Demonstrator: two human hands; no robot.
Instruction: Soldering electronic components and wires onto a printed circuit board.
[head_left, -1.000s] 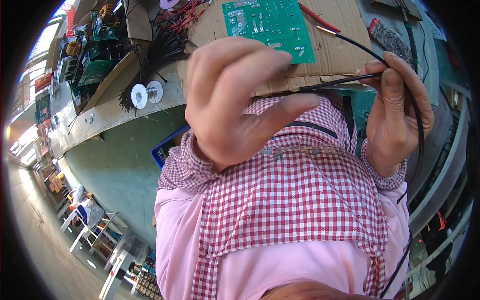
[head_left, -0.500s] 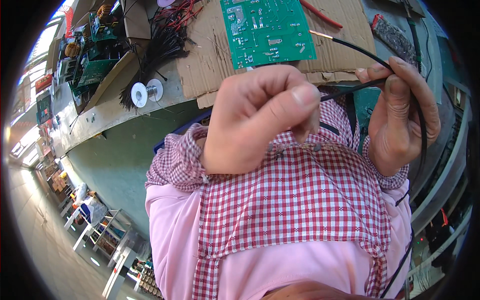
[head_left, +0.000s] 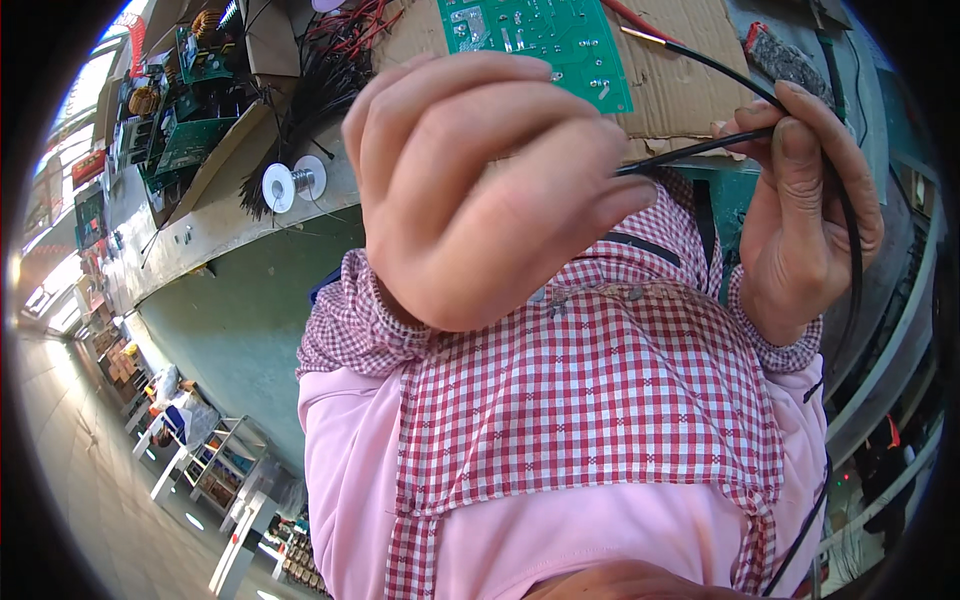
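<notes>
My right hand (head_left: pixel 805 200) grips a black cable (head_left: pixel 690 153) between thumb and fingers; a length of it hangs down past the wrist. One end of the cable sticks out up and left from these fingers, with a bare copper-coloured tip (head_left: pixel 643 37) near a green circuit board (head_left: pixel 590 65). Another stretch runs left to my left hand (head_left: pixel 490 190), whose curled fingers and thumb are closed on it, slightly blurred. Just where they pinch the cable is partly hidden. The board lies solder side up on brown cardboard (head_left: pixel 680 95), partly behind my left hand.
A red cable (head_left: pixel 628 12) lies beside the board. To the left are a spool of solder wire (head_left: pixel 285 188), a bundle of black wires (head_left: pixel 305 125) and a cardboard box (head_left: pixel 225 150) with circuit boards. A grey, red-edged fuzzy piece (head_left: pixel 790 68) rests at the right.
My left hand has moved up and to the left, its knuckles turned more upward, and now covers more of the board. The bare cable tip has risen slightly. My right hand stays nearly still.
</notes>
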